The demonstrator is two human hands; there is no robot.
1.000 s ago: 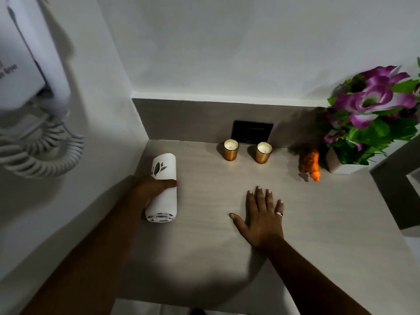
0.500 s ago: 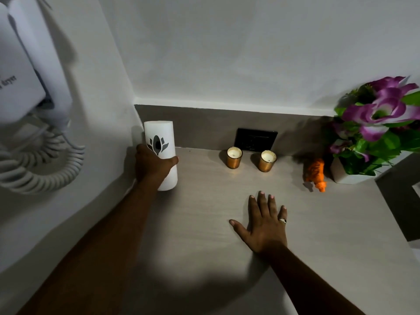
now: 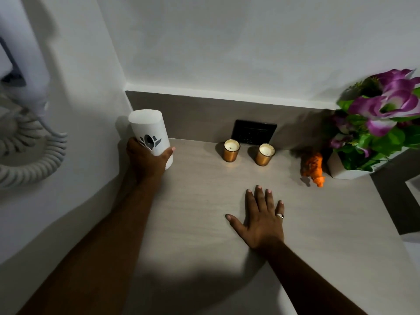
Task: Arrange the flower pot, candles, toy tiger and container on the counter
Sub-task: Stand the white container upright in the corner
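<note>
While the left hand (image 3: 145,159) keeps its grip wrapped around the lower half of the white container (image 3: 150,137), the container stands upright in the back left corner of the table (image 3: 204,223), close to the side wall; whether its base is fully down is hidden by the fingers. The right hand (image 3: 261,221) lies flat and released on the bare middle of the table, grasping nothing.

Along the back edge, two candles in copper-coloured cups, the left candle (image 3: 231,150) and the right candle (image 3: 264,154), sit side by side just in front of a dark wall socket (image 3: 253,132). Further right, the orange toy tiger (image 3: 313,170) stands just beside the white flower pot (image 3: 350,170) with its purple blooms, at the right end.

By my reading, placing the container is the step in hand, and it looks nearly done, since the other things already form a row. The next move calls for loosening the fingers without tipping the tall cylinder, then drawing the hand straight back. Being tall and narrow, it could topple if nudged.
</note>
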